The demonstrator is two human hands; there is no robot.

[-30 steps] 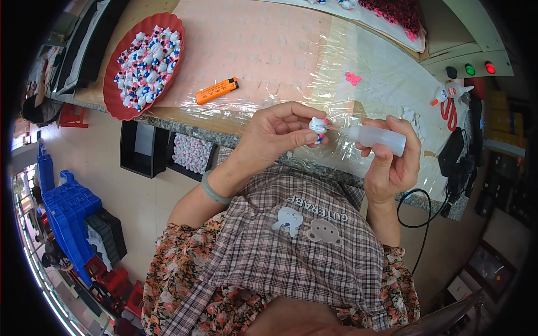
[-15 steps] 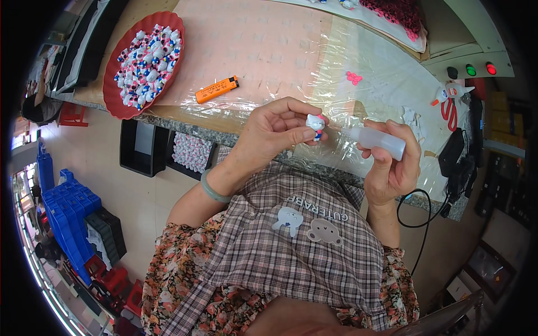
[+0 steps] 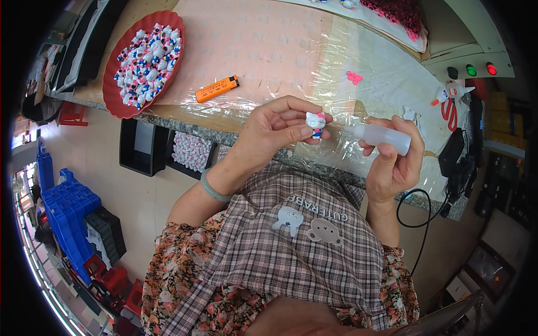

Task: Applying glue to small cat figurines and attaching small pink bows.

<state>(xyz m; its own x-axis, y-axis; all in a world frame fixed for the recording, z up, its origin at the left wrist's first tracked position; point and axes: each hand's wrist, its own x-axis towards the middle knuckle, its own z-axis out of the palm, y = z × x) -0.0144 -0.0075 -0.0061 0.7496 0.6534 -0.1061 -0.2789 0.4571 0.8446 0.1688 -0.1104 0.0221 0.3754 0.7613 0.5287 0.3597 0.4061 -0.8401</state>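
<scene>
Between thumb and fingers, my left hand [image 3: 276, 127] grips a small white cat figurine [image 3: 315, 126] with pink and blue parts, held upright above the table's near edge. My right hand [image 3: 393, 162] is closed around a translucent squeeze bottle [image 3: 383, 139], tipped on its side. Its thin nozzle points left toward the figurine; whether the tip touches it I cannot tell. A small cluster of pink pieces [image 3: 353, 77] lies on the plastic-covered table beyond the bottle. Left of my left hand rests an orange lighter [image 3: 217, 89].
A red scalloped bowl [image 3: 110, 84] full of similar figurines stands at the far left. Black trays [image 3: 138, 147] sit below the table edge, one holding small pale pieces. On the right are red-handled scissors [image 3: 449, 113], a white glue bottle [image 3: 455, 91] and a black cable [image 3: 430, 215].
My right hand and the bottle have shifted slightly right, away from the figurine. The figurine has turned a little in my left hand, showing its pink bow more plainly.
</scene>
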